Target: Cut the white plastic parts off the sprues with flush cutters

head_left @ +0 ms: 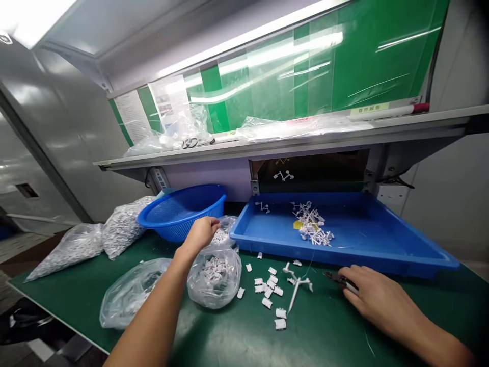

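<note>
I have my right hand (372,293) wrapped around the pliers (338,279), tip toward the white branched piece (300,282) on the green table (324,336), seemingly for easy reach. My left hand (201,233) is at the rear bag (225,235); whether it holds anything, I can't tell.

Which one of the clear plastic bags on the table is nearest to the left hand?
The bag between the blue basket and the blue tray: the left hand is right at it; the others lie farther off.

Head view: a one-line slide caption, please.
Left hand near a clear bag of white parts, right hand holding a pliers-like tool beside a blue tray.
</note>
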### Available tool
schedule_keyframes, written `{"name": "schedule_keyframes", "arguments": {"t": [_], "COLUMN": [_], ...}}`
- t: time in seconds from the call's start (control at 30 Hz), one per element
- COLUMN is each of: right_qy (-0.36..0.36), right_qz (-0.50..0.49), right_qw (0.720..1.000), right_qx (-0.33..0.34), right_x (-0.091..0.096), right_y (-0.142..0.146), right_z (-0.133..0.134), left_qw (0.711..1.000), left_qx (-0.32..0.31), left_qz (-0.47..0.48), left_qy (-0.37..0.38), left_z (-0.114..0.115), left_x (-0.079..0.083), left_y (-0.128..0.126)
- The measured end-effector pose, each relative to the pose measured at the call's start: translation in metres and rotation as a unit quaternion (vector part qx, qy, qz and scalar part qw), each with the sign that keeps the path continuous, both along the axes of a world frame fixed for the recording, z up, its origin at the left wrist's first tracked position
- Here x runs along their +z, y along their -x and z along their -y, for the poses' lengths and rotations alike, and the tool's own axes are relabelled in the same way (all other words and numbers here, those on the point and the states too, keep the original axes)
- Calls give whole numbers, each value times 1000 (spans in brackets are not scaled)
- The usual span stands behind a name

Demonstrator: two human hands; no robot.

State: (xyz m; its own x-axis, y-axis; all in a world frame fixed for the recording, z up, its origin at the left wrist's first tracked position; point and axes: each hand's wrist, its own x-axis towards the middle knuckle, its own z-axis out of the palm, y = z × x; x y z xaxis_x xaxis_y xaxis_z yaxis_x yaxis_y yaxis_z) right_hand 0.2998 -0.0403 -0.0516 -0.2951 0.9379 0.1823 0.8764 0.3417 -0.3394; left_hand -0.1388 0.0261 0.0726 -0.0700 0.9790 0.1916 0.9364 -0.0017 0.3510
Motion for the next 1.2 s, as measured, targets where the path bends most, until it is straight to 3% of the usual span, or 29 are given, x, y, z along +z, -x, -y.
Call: {"name": "schedule_keyframes", "arguments": {"t": [0.13, 0.3, 0.37, 0.43, 0.5, 0.57, 0.73, 0.87, 0.97, 1.07, 1.2], "right_qy": [24, 41, 46, 39, 32, 29, 23, 23, 23, 39, 118], "right_qz": [-82, -105, -91, -87, -90, -90, -98, -130, -164, -242, -399], "right_qw": [996, 989, 988, 988, 987, 988, 987, 983, 979, 966, 909], "right_qx": [23, 97, 114, 124, 127, 126, 127, 124, 120, 85, 30], "right_x": [10, 20, 22, 24, 24, 24, 24, 26, 30, 36, 40], "right_y": [13, 30, 33, 34, 33, 32, 31, 30, 29, 30, 34], "right_z": [7, 17, 17, 17, 16, 16, 18, 17, 18, 20, 19], "left_qw": [999, 991, 991, 992, 977, 957, 947, 948, 959, 968, 934], "left_qx": [43, 63, 25, -81, -207, -280, -288, -257, -248, -230, -311], "left_qz": [20, 54, 86, 92, 43, -30, -112, -144, -98, 14, 104], "left_qy": [-22, -106, -95, -36, 33, 76, 91, 116, 93, 96, 141], "left_z": [-19, 1, 16, 31, 44, 53, 53, 44, 41, 42, 50], "left_x": [-13, -4, 0, -1, -9, -20, -46, -47, -38, -29, -36], "left_y": [5, -6, -26, -53, -83, -110, -140, -138, -140, -156, -192]}}
